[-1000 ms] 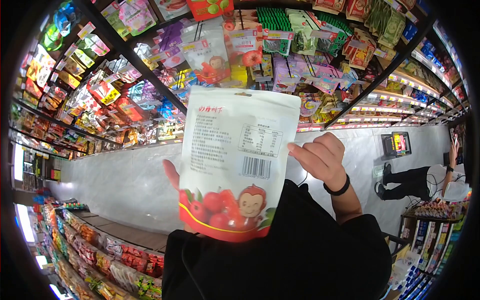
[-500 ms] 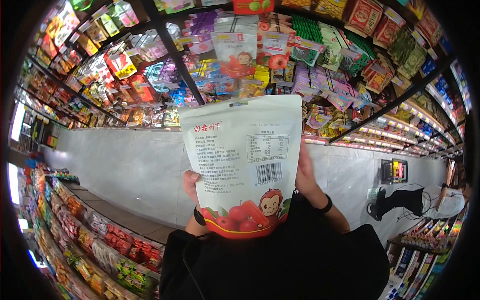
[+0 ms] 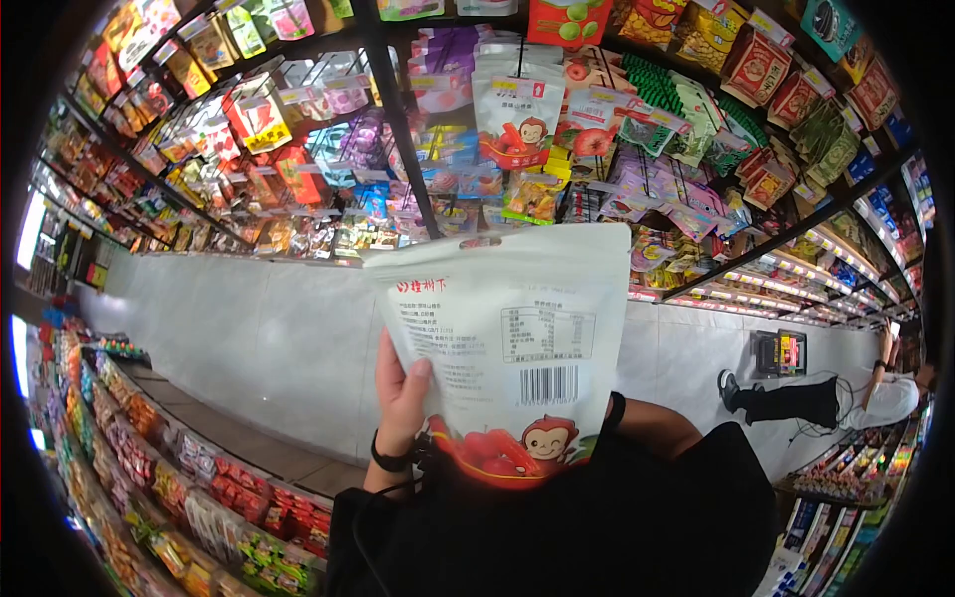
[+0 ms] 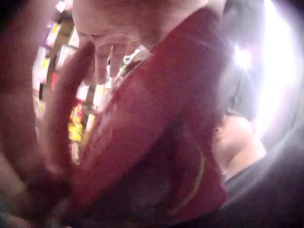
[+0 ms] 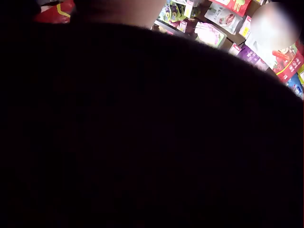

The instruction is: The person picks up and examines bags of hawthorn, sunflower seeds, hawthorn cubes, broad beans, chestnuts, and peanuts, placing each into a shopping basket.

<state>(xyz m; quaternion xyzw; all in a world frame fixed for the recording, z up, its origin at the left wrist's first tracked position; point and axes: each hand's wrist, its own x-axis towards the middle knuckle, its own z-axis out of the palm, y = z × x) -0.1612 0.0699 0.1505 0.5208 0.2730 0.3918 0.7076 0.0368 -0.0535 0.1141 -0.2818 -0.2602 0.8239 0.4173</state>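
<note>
In the head view a white and red hawthorn snack bag [image 3: 477, 348] is held up before the chest. Its printed back faces the head camera, with a nutrition table, a barcode, red fruit and a winking cartoon monkey. My left hand [image 3: 400, 393] grips the bag's left edge, thumb on the printed side and fingers behind. Behind the lower right of the bag my right hand is hidden; only its forearm [image 3: 652, 426] and dark wristband [image 3: 618, 409] show. The bag's red bottom [image 4: 137, 128] fills much of the left wrist view. A dark surface blocks most of the right wrist view.
Racks of hanging snacks stand ahead, among them a matching white bag [image 3: 517, 114] with its front showing. A low shelf of packets [image 3: 229, 493] runs behind at left. On the grey floor [image 3: 269, 348], a person in black trousers [image 3: 786, 401] stands right, near a black basket [image 3: 781, 353].
My right hand has left the bag's right edge and gone behind its lower part. The left hand now shows more at the left edge. The bag has shifted slightly right; the racks appear further right.
</note>
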